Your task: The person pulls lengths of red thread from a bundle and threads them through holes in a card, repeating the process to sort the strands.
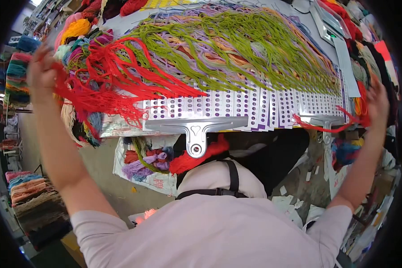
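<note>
A white sack [120,156] is lying below-left of the large metal clip [196,129], holding mixed yarn [149,161]. Left of the clip, the left hand [43,73] is grasping red thread [116,96]. Far right of it, a red strand [315,128] is reaching the right hand [376,100]; blur is obscuring finger closure. Beyond the clip, the table [127,23] is carrying punched cards [230,105] and green threads [259,40].

Bright light glints on the large clip [196,128], the left fingers [41,60] blur, and fisheye edges darken.
</note>
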Demonstrator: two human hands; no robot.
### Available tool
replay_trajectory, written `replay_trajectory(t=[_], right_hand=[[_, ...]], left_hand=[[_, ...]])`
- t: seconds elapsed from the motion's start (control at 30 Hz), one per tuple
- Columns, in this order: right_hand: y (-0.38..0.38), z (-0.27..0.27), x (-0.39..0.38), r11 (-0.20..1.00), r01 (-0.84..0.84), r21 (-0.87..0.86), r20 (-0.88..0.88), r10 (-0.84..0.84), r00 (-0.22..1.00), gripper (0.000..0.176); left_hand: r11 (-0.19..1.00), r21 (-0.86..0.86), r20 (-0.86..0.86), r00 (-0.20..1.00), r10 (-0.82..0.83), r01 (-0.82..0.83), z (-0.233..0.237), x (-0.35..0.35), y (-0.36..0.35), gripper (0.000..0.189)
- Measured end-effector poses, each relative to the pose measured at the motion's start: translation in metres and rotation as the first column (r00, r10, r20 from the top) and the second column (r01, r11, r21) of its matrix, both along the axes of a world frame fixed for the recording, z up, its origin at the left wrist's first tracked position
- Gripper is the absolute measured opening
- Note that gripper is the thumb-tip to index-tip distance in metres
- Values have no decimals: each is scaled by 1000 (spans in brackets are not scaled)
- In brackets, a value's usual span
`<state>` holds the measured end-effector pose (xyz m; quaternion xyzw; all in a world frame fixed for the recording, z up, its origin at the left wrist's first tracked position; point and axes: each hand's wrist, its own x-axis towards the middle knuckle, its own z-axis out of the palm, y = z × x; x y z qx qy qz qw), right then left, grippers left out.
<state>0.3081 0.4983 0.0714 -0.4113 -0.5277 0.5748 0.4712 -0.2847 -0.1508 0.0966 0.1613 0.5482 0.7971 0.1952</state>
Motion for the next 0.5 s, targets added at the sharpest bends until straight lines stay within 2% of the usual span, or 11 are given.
replay_trajectory(t=[0.03, 0.1, 0.13, 0.17, 0.2, 0.23, 0.27, 0.33, 0.4, 0.47, 0.5], right_hand=[[-37, -18, -31, 952, -291, -97, 35, 296, 955, 33], [-116, -60, -91, 826, -551, -120, 252, 562, 788, 35], [-160, -77, -121, 833, -532, -150, 302, 551, 778, 31], [-193, -101, -140, 806, -588, -69, 295, 579, 760, 26], [-213, -125, -157, 749, -658, -75, 340, 640, 689, 25], [-237, -140, -173, 725, -669, -161, 326, 679, 657, 21], [-251, -154, -185, 682, -713, -162, 404, 705, 582, 19], [-269, -185, -196, 648, -740, -181, 438, 726, 529, 18], [-281, -193, -199, 671, -722, 171, 646, 476, 596, 18], [-281, -192, -199, 675, -731, 102, 660, 504, 557, 17], [-283, -191, -199, 692, -717, 82, 666, 498, 556, 17]], left_hand=[[994, -100, 40, 998, -45, 49, -26, 63, 52, 31], [920, -351, 146, 981, -130, 174, -62, 184, 150, 35], [829, -385, 284, 907, -312, 406, -89, 205, 163, 33], [769, -389, 392, 846, -361, 508, -114, 231, 180, 33], [760, -388, 406, 837, -367, 521, -134, 254, 193, 33], [716, -433, 418, 826, -378, 547, -148, 268, 199, 33], [669, -476, 430, 814, -390, 571, -158, 276, 203, 33], [656, -518, 413, 832, -369, 548, -167, 285, 208, 31], [642, -559, 394, 850, -351, 524, -174, 290, 215, 30], [636, -691, 135, 926, -353, 343, -182, 292, 225, 21], [635, -693, 137, 927, -348, 341, -189, 289, 230, 21]])
